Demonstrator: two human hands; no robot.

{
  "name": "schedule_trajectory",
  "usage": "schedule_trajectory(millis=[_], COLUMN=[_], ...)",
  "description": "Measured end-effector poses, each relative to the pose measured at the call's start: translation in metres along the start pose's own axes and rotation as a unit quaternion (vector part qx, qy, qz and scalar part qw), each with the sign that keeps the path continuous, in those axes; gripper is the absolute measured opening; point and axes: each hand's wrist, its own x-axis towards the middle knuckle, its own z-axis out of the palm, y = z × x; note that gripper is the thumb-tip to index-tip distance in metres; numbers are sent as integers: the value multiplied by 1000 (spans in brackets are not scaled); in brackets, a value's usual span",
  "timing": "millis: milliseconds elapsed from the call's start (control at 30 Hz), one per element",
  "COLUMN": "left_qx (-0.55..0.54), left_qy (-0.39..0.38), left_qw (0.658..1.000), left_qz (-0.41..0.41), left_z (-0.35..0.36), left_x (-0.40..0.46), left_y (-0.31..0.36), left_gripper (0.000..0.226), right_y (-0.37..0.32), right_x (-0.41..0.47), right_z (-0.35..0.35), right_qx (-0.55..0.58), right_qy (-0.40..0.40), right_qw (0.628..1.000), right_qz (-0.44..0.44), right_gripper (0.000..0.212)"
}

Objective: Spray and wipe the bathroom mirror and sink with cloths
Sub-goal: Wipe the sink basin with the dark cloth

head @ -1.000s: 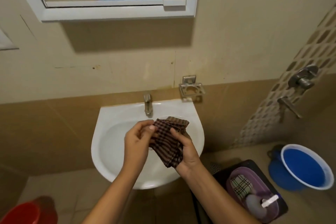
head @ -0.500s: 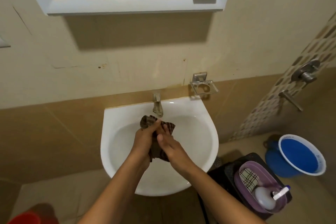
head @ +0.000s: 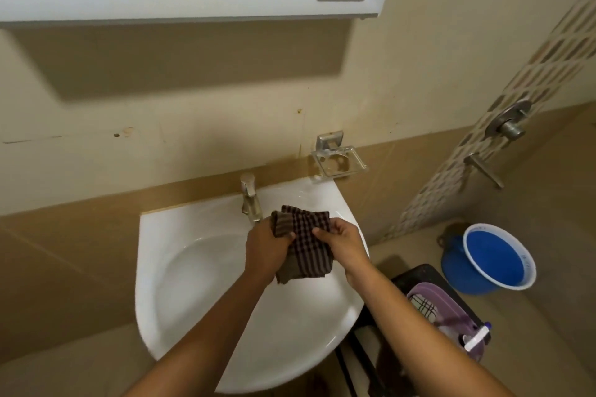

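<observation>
Both hands have pulled apart a little, and the checked cloth (head: 306, 242) has opened out over the sink (head: 180, 267).
The left hand (head: 267, 250) grips the cloth's left edge with curled fingers. The right hand (head: 343, 243) pinches its right side. The cloth hangs between them, just in front of the tap (head: 251, 196).

No text, label, brand or number can be read anywhere. The blue bucket (head: 490, 259) on the floor, right of the sink (head: 193, 267), carries small dark marks on the inner right side of its white rim, too small and blurred to make out.
</observation>
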Motion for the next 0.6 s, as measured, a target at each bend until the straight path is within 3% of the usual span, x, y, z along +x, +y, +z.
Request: schedule_trajectory(millis=[133, 233, 467, 533, 600], left_qx=[89, 157, 192, 215, 260], left_qy=[36, 61, 114, 140, 109], left_qw=[994, 985, 975, 963, 942], left_qz=[51, 34, 17, 88, 183], left_z=[33, 53, 75, 81, 93], left_x=[46, 84, 126, 120, 113], left_y=[6, 4, 0, -8, -15], left_gripper=[12, 13, 25, 35, 43], right_y=[-10, -17, -23, -19, -14], right_x=[56, 94, 138, 141, 143], right_z=[-13, -13, -11, -18, -28], right_qx=[-90, -158, -287, -337, -356], right_qy=[16, 34, 67, 66, 55], right_qw=[996, 987, 954, 936, 928], right_qz=[5, -19, -53, -80, -93], right_gripper=[34, 36, 15, 20, 27])
